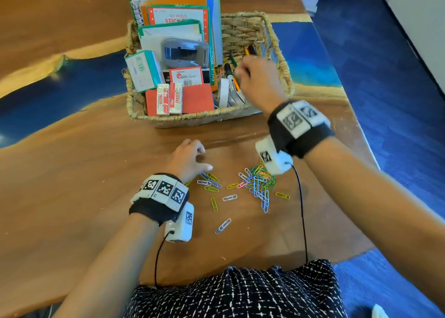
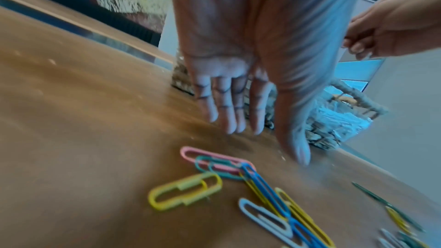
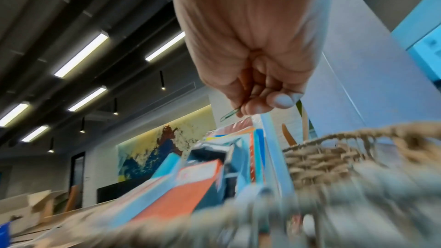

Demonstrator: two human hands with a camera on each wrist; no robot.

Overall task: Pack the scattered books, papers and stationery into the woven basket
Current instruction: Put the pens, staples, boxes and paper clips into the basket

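Left hand lies flat, fingers straight, holding nothing, beside your scattered paper clips | clips: light, thin, slippery; judged best pinched several together | right hand, over woven basket, pinches a green clip.

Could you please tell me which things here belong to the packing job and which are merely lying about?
Job: woven basket, loose paper clips on the table, green clip pinched by the right hand, left hand open beside the clips.
Lying about: wall painting, ceiling lights.
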